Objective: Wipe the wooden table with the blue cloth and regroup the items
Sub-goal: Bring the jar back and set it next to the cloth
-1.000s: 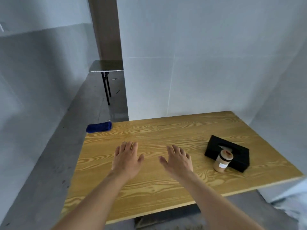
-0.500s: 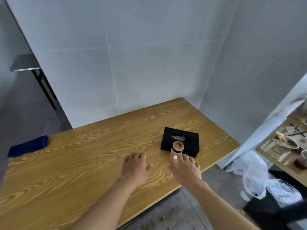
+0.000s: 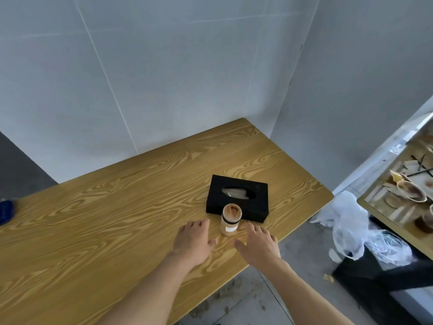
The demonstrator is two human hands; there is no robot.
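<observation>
A person's two bare hands hover low over the wooden table (image 3: 98,221), flanking a small capped jar (image 3: 230,220) of tan contents that stands upright near the table's front edge. The left hand (image 3: 193,242) lies at the jar's eight o'clock, fingers straight and spread, holding nothing; the right hand (image 3: 259,246) sits at the jar's four o'clock, fingers likewise extended and empty. Neither hand touches the jar, though both are just beside it. Whether the palms rest on the wood or float above it cannot be told.

Directly at the jar's twelve o'clock, touching or nearly so, lies a black tissue box (image 3: 237,198) with a white tissue showing in its slot. The blue cloth (image 3: 6,211) lies far off at nine o'clock, at the table's left end, cut by the frame edge and well apart from both hands.

Judged from this layout, the task is barely under way: the cloth is untouched, no wiping shows, and the jar and box sit in the area to be cleaned. The hands appear poised to take up the jar first; moving both items, wiping and regrouping all seem left to do.

At three o'clock, beyond the table, a white plastic bag (image 3: 351,221) lies on the floor.
</observation>
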